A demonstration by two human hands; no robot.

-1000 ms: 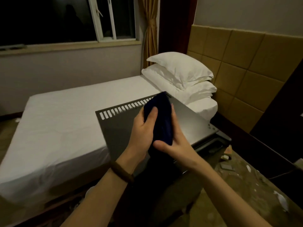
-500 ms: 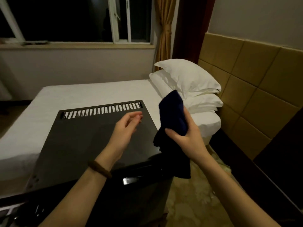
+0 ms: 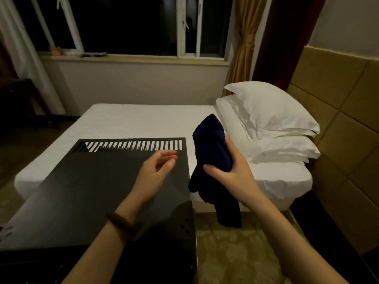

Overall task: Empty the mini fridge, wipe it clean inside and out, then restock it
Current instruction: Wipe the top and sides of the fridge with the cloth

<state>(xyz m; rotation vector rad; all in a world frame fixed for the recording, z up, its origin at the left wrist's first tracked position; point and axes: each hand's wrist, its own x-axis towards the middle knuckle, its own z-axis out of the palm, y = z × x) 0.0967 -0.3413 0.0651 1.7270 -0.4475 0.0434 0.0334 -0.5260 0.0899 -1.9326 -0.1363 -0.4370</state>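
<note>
The mini fridge [image 3: 98, 193] fills the lower left of the view, seen from above: a dark, flat top panel with a row of narrow vent slots [image 3: 131, 145] along its far edge, through which the white bed behind shows. The left hand [image 3: 155, 171] hovers above the right part of this panel, palm turned inward, its fingers loosely bent and holding nothing; a brown band [image 3: 123, 223] circles the wrist. Just past the fridge's right edge, the right hand [image 3: 229, 175] grips a dark blue cloth [image 3: 213, 158], thumb laid across the front and fingers wrapped behind it. The upper part of the cloth stands bunched above the hand, while the rest hangs down below it, clear of the floor; whether it brushes the fridge's side cannot be told in the dim light. Behind both hands lies a bed [image 3: 133, 121] with a white sheet, and two white pillows [image 3: 272, 121] are stacked at its right end against a tan padded headboard [image 3: 338, 119]. A patterned floor [image 3: 235, 253] shows between the fridge and the bed. On the far wall is a dark window [image 3: 127, 25] with a white frame, and a gold curtain [image 3: 244, 37] is tied back to its right.
</note>
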